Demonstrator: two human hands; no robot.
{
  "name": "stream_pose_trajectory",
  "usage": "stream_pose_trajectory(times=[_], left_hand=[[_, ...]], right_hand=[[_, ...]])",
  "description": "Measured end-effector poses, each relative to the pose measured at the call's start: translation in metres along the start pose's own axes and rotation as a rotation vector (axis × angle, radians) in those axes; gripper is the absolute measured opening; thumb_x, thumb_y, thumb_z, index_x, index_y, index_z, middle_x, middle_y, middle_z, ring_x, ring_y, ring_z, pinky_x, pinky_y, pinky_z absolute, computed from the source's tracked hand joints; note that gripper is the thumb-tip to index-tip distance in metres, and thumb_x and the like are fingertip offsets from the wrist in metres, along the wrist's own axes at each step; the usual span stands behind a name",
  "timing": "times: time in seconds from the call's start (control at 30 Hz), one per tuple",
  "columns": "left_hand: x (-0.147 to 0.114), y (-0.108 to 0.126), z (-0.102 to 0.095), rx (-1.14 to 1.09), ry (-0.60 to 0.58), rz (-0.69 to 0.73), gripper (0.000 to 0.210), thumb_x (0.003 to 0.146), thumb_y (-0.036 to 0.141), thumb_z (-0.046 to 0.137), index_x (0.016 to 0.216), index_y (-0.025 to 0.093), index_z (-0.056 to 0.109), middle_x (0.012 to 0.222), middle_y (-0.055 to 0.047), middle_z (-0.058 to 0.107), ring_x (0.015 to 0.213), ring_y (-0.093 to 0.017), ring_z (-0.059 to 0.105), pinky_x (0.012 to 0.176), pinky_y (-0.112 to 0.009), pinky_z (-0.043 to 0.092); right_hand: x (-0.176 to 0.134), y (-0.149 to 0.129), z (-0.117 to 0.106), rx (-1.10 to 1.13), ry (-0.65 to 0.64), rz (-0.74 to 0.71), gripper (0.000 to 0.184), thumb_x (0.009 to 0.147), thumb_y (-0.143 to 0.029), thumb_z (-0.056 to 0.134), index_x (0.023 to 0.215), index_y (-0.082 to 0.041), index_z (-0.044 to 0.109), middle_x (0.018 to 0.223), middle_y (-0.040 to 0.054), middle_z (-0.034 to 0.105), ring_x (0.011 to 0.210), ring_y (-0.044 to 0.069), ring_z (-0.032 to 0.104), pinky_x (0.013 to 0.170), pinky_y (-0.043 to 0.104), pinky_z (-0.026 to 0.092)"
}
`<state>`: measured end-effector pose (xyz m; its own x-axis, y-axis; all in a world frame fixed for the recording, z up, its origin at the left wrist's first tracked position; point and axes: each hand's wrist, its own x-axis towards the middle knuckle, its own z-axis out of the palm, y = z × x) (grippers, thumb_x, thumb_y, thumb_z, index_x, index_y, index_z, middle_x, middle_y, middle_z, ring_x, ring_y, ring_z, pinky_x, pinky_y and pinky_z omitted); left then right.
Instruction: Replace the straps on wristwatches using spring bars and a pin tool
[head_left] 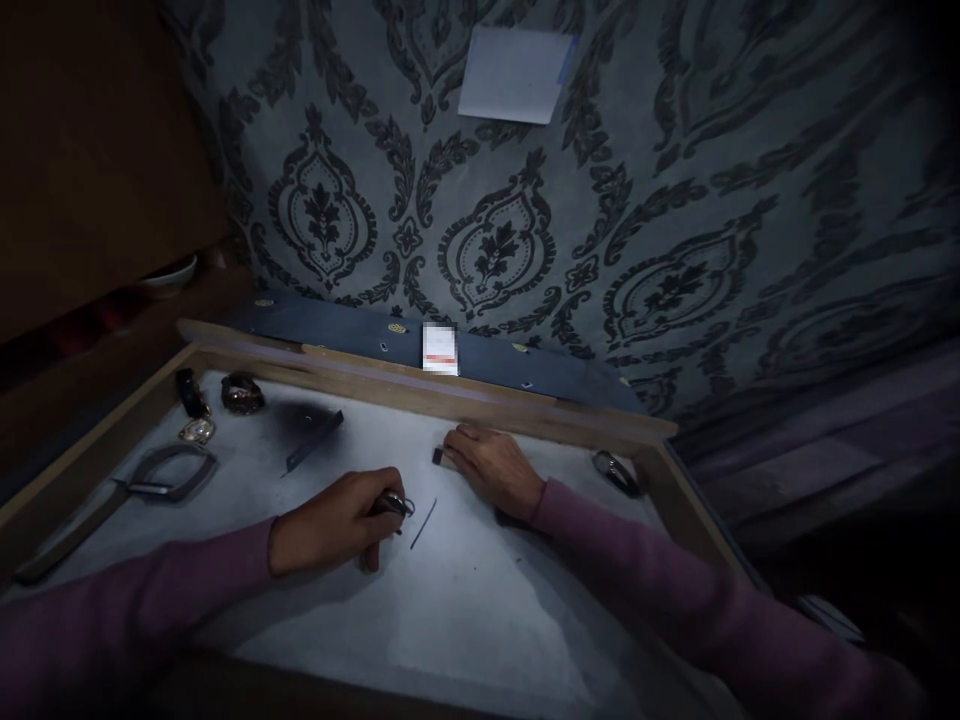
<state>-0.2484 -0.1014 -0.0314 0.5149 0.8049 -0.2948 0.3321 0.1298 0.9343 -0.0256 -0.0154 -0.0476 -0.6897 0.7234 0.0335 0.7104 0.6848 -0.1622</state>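
Note:
My left hand (337, 522) is closed around a small dark shiny object (391, 503) with a thin ring at its end. The fingers hide most of it, so its kind cannot be made out. Just right of it lies a thin dark stick (424, 523) on the pale drawer bottom (465, 620). Farther back, near the rear wall of the drawer, my right hand (491, 468) has its fingers closed on a small dark-ended piece (438, 457). Only its blunt black end shows. A flat black strip (315, 441) lies to the left, beyond my left hand.
Several watches lie at the left: a black-strapped one (192, 393), a dark round one (241, 393), a gold-faced one (197, 430) and a grey-strapped one (166, 478). Another watch (616, 473) sits at the right wall. A white box (440, 349) stands on the back ledge.

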Motion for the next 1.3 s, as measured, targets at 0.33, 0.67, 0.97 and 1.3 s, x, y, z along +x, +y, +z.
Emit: stream_pose_trajectory(times=[0.33,0.67,0.97,1.3], left_hand=[[-0.001,-0.002,-0.004,0.086,-0.008,0.014,0.012,0.084,0.031,0.049,0.082,0.019,0.046,0.065,0.005,0.053,0.048,-0.012,0.059,0.047,-0.021,0.040],[-0.003,0.003,-0.007,0.366,-0.012,0.052,0.019,0.093,0.036,0.044,0.087,0.019,0.051,0.068,0.003,0.053,0.056,-0.012,0.052,0.055,-0.023,0.037],[-0.001,0.001,-0.006,0.389,-0.039,0.060,0.019,0.093,0.036,0.044,0.085,0.020,0.049,0.066,0.004,0.051,0.056,-0.012,0.051,0.056,-0.023,0.037],[0.000,0.001,-0.006,0.363,-0.042,0.039,0.017,0.092,0.035,0.046,0.084,0.020,0.050,0.063,0.005,0.051,0.054,-0.012,0.050,0.054,-0.022,0.037]], right_hand=[[-0.010,0.008,-0.019,0.089,0.114,0.006,0.025,0.100,-0.020,0.040,0.090,-0.017,0.062,0.092,0.0087,0.064,0.083,0.018,0.061,0.071,0.026,0.040],[-0.094,0.010,-0.026,0.456,0.308,0.289,0.026,0.097,-0.028,0.038,0.088,-0.017,0.060,0.077,0.0053,0.064,0.070,0.019,0.061,0.064,0.027,0.043],[-0.120,0.007,-0.014,0.221,0.104,0.261,0.018,0.089,-0.027,0.057,0.104,-0.018,0.060,0.093,0.0082,0.071,0.077,0.021,0.066,0.067,0.029,0.045],[-0.117,0.014,-0.010,0.197,0.054,0.317,0.015,0.084,-0.018,0.061,0.098,-0.020,0.063,0.087,0.0042,0.072,0.075,0.019,0.066,0.065,0.027,0.043]])
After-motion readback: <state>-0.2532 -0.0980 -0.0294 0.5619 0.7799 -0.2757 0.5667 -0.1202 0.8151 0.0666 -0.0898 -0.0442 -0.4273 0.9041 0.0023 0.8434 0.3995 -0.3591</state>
